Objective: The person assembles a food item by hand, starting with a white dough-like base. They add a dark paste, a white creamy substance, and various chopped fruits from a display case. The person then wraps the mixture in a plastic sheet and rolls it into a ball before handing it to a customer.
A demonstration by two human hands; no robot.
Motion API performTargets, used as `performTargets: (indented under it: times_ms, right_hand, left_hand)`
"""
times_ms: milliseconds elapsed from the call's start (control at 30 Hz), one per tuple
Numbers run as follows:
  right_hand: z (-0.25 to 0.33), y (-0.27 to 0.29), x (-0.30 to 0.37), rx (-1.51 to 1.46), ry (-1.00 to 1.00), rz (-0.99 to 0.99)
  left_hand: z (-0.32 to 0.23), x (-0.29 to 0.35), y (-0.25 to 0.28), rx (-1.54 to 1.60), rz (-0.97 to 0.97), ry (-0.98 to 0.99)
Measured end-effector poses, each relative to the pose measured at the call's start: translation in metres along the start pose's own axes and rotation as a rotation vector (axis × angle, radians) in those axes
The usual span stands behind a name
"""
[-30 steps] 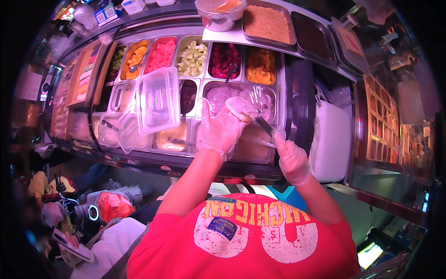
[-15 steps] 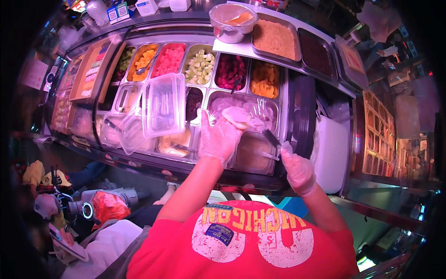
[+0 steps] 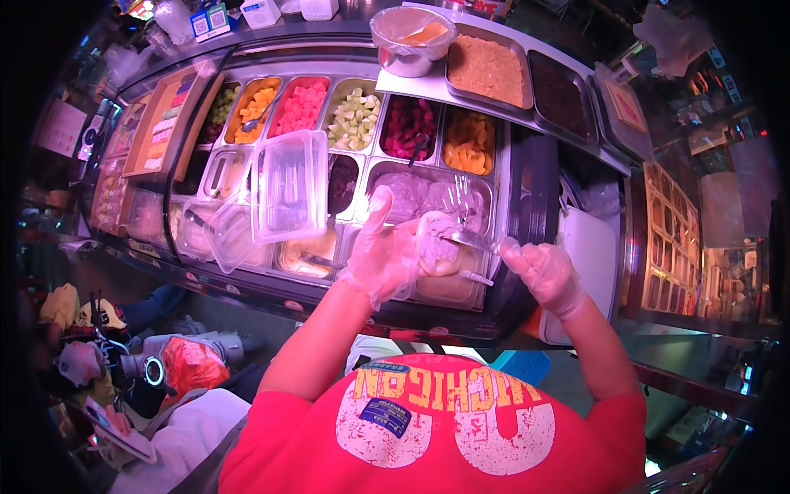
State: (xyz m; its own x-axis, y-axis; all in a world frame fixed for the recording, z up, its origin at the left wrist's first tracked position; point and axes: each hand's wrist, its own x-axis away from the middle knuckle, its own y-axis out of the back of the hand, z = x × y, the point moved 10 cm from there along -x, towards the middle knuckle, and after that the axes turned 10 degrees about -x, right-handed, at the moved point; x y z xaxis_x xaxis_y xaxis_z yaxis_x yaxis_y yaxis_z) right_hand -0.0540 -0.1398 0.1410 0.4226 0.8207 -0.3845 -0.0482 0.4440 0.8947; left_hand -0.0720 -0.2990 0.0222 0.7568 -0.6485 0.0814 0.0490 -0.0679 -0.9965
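Observation:
My left hand (image 3: 380, 257), in a clear plastic glove, holds a pale, soft, round piece (image 3: 445, 267), perhaps dough, in its fingers, with the thumb raised. A mound of purple paste (image 3: 433, 234) lies on that piece. In my right hand (image 3: 547, 276), gloved too, is the handle of a spatula (image 3: 471, 240), its metal blade touching the paste. Just beyond both hands, a steel pan (image 3: 491, 196) contains more purple paste. Below the held piece is a pan of tan filling (image 3: 440, 292), partly covered by it.
Pans of diced fruit, such as pink cubes (image 3: 300, 105) and orange pieces (image 3: 469, 148), line the far row. Clear plastic tubs (image 3: 290, 185) are stacked left of my left hand. A crumb tray (image 3: 488, 70) and a lined bucket (image 3: 411, 41) stand on the upper ledge. Someone holds a phone (image 3: 119, 432) at lower left.
My left hand has turned and lowered the round piece, so its paste now shows. The spatula has swung up onto the paste, and my right hand has shifted right.

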Motion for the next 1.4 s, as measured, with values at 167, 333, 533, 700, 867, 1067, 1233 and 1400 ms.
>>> performTargets:
  times_ms: [167,333,533,700,867,1067,1233,1400]
  right_hand:
    - [-0.024,0.003,-0.004,-0.280,-0.202,-0.131]
    - [-0.039,-0.011,0.010,-0.572,-0.476,-0.184]
    - [-0.014,-0.020,0.014,-0.373,-0.331,-0.107]
    - [0.004,-0.011,0.028,-0.163,-0.137,-0.128]
    - [0.017,0.002,0.035,-0.103,-0.190,-0.305]
    - [0.018,-0.032,0.048,-0.207,-0.292,-0.249]
    - [-0.018,-0.051,0.069,0.024,-0.604,-0.189]
    - [-0.121,-0.133,0.070,0.051,-0.892,-0.006]
  left_hand:
    - [0.000,0.003,-0.001,-0.034,-0.073,0.013]
    - [-0.004,0.006,0.015,0.146,-0.056,0.047]
    - [-0.015,0.007,0.028,0.113,-0.103,-0.060]
    - [-0.023,0.009,0.044,0.151,-0.172,-0.191]
    - [-0.030,0.010,0.052,0.161,-0.246,-0.270]
    - [-0.025,0.003,0.055,0.147,-0.174,-0.323]
    - [-0.040,0.020,0.073,0.020,-0.319,-0.386]
    - [-0.035,0.012,0.046,0.047,-0.168,-0.380]
